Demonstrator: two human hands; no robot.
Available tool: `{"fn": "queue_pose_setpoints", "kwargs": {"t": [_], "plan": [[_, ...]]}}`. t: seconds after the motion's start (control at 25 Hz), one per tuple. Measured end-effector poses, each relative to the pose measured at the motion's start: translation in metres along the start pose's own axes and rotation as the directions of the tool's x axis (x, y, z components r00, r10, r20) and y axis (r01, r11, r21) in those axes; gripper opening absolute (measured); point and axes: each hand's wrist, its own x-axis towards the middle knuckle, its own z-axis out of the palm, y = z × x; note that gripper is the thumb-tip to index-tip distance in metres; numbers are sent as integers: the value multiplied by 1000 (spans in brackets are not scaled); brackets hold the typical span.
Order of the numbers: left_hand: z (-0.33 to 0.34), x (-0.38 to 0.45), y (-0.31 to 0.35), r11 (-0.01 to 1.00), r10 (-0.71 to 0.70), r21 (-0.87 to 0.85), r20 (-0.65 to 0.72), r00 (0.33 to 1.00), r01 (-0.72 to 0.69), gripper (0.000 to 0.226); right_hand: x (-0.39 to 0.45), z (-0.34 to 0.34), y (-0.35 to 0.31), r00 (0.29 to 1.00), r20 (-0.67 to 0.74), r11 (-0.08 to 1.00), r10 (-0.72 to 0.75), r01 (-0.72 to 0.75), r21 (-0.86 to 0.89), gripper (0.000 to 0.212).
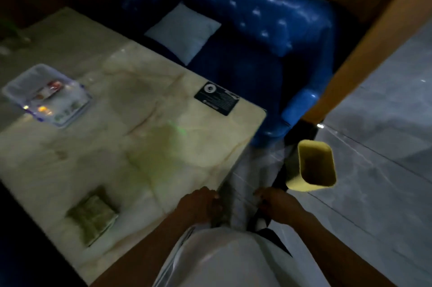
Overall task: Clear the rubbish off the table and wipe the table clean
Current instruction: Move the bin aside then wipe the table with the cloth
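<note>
At table edge [243,160] | both hands (left [198,205], right [278,207]) hold white bag [243,184]

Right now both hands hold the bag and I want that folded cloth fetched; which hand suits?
Left hand: it is over the table edge, nearer the folded cloth. The right hand is off the table.

The bench [149,146] is pale cream with faint tan veining and a greenish tinge near its middle. At its far right corner lies a black card [217,98] with a white ring mark. On the left sits a clear tray [46,94] edged in blue, holding red and orange spots. A mottled green cloth [93,215] lies near. Beyond stands a glossy blue sofa [252,22] with a white cushion [183,32]. A yellow bin [313,165] stands on the grey floor [385,123].
</note>
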Motion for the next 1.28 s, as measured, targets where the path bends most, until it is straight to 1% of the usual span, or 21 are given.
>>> {"fn": "queue_pose_setpoints", "kwargs": {"t": [0.12,0.2,0.32,0.44,0.64,0.72,0.88,0.96,1.04,1.08,1.16,1.28], "plan": [[-3,-6,-9,991,-123,-61,-79,989,118,47,44,-23,-13,987,86,981,-136,146,-125,37],[-3,-9,-11,974,-213,-93,-69,975,206,48,68,-36,-20,967,145,952,-210,236,-195,39],[3,-15,-8,933,-342,-145,-64,938,330,51,99,-58,-33,921,240,899,-306,363,-247,43],[14,-20,2,867,-474,-224,-90,876,446,54,127,-73,-50,886,251,840,-391,455,-295,49],[32,-22,17,763,-627,-341,-183,757,550,56,160,-73,-77,869,186,762,-458,492,-422,72],[39,-23,16,719,-684,-376,-232,692,585,56,174,-68,-89,866,153,739,-476,488,-465,79],[51,-27,0,644,-765,-448,-380,520,620,56,207,-53,-105,891,94,760,-444,430,-487,92],[53,-33,-20,646,-759,-453,-471,451,615,51,225,-43,-112,920,73,791,-385,370,-487,93],[50,-40,-48,635,-754,-458,-544,368,623,47,235,-30,-117,945,12,848,-328,300,-437,90],[47,-43,-64,616,-758,-460,-566,323,640,48,237,-23,-119,942,-39,868,-332,289,-405,88],[36,-47,-100,560,-778,-470,-582,237,682,51,239,-8,-115,906,-164,874,-391,310,-374,82],[20,-50,-149,499,-779,-504,-618,110,705,49,241,7,-105,838,-283,849,-466,334,-410,78]]}}
